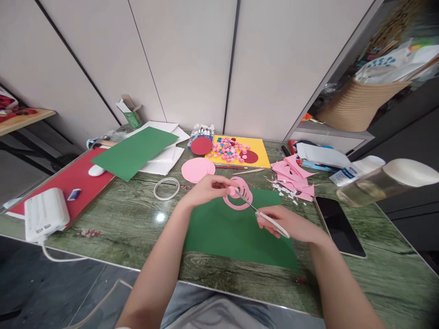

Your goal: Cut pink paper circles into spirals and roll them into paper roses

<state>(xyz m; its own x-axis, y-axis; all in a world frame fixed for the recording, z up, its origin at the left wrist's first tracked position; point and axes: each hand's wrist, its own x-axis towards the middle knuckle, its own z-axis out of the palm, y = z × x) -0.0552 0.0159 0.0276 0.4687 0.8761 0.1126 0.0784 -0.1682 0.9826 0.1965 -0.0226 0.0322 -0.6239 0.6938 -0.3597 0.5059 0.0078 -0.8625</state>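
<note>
Between the thumb and fingers of my left hand is a pink paper spiral, its cut strip hanging in loops. My right hand is closed round the white handles of a pair of scissors. Their blades point up and left and reach the pink paper by my left fingertips. Whether the blades are parted I cannot tell. Both hands are above a green paper sheet on the table. Left of it lie pink paper circles and a white ring of tape.
Rolled pink pieces rest on a yellow sheet at the back. Pink scraps lie to the right, near a phone and a clear bottle. A white power bank sits at the left on red paper.
</note>
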